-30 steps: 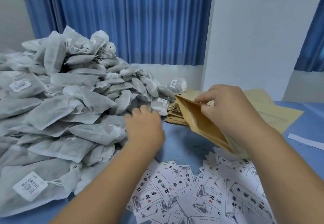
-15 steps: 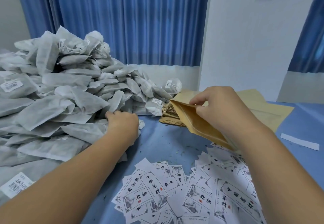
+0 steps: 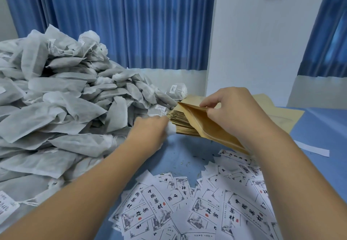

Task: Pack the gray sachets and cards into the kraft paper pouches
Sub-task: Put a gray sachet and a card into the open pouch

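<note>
Sachet at pouch mouth
Cards (image 3: 155, 207) lay near both wrists. The left hand (image 3: 148, 132) gripped a gray sachet (image 3: 171, 129) beside the kraft pouch (image 3: 202, 125), whose mouth the right hand (image 3: 236, 112) pinched open; probably best held wide, sachet fed end-first. The sachet heap (image 3: 56, 97) lay beyond the left hand.

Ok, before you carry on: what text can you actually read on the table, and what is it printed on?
"中國藥材": large brush characters on the white cards; the third character is my best reading.
Red seal and fine print on those cards: too small to read.
Tags on the gray sachets: barcode-style print, too blurred to read.
Kraft pouch: no print visible.
</note>
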Motion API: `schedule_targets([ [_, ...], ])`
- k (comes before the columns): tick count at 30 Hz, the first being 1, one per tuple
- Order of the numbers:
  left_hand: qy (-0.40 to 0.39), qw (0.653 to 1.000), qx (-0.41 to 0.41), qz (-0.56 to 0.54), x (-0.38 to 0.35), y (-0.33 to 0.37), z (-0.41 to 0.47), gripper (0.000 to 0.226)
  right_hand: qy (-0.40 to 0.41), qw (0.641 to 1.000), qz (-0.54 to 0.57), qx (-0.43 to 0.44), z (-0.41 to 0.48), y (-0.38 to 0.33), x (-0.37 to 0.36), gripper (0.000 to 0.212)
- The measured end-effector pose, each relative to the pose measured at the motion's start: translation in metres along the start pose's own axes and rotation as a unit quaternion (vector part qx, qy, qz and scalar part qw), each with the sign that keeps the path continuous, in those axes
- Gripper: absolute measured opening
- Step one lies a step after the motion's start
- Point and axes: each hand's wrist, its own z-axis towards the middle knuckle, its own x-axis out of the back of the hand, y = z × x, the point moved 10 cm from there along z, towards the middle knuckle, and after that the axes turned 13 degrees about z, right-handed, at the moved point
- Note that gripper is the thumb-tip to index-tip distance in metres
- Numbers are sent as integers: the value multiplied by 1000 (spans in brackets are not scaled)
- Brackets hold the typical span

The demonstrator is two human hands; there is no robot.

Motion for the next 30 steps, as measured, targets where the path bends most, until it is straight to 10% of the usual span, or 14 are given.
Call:
schedule_targets([
  [18,-313,939,-34,-142,-77,26,-40,92,-27,999,19,-25,0,16,5,33],
  [30,-55,955,55,-288,-55,-1,-23,66,-47,998,27,-29,-2,19,4,29],
])
